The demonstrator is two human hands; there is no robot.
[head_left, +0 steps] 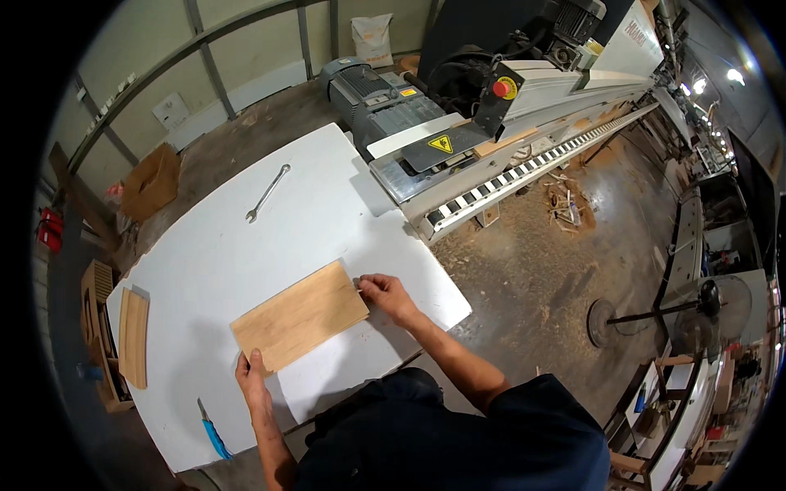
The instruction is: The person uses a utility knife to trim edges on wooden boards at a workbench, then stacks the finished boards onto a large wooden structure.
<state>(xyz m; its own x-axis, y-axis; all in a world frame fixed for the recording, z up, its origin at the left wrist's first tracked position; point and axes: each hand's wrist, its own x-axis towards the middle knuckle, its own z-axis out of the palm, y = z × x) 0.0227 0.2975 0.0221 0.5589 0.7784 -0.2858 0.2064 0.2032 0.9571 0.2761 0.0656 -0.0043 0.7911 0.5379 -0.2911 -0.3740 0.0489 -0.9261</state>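
Thumb up top, the left hand (255, 385) has the board (301, 317) pinched at its near left corner. Right hand (390, 298) has its fingers bunched narrow by the other end; can't tell if they're gripping anything. Board's a flat rectangle of pale, grainy wood, over the worktop (196, 278), which is smooth white with a curved left edge. Also on there: steel wrench (268, 194), blue knife (214, 435), wood strips (133, 337). Past that, a chunky metal machine (565, 92) and a grey floor (524, 286) littered with sawdust.

Head-worn fisheye, looking down from close above wooden board (299, 317).
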